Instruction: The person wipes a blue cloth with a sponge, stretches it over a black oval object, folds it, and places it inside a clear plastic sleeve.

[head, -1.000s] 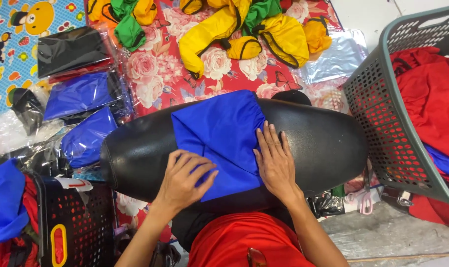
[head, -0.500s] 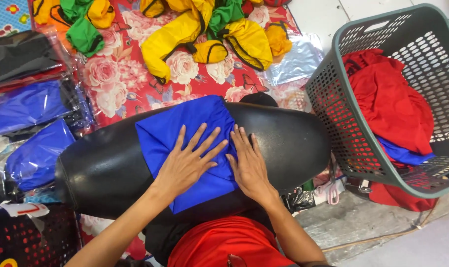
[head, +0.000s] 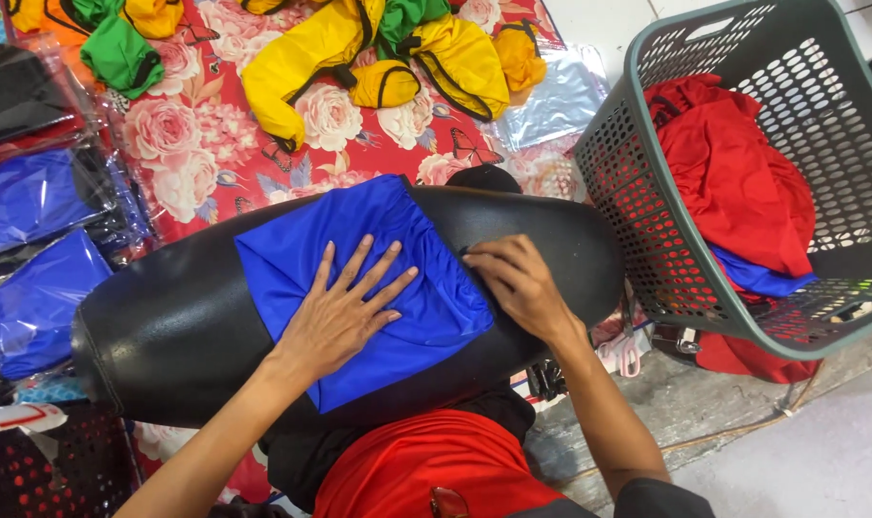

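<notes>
1. Head view: left hand (head: 345,312) lies flat, fingers spread wide, on the blue cloth (head: 359,283).
2. Right hand (head: 522,283) pinches that cloth's right edge.
3. Blue cloth lies draped over the black seat (head: 167,331).
4. Grey basket (head: 637,221) stands just right of the seat.

Your hands rest on smooth blue cloth (head: 359,278) with a faint sheen, spread over a black cushion (head: 167,326) of glossy leather-like vinyl. Beside you stands a matt grey plastic basket (head: 647,221), perforated, holding soft red cloth (head: 733,173).
</notes>
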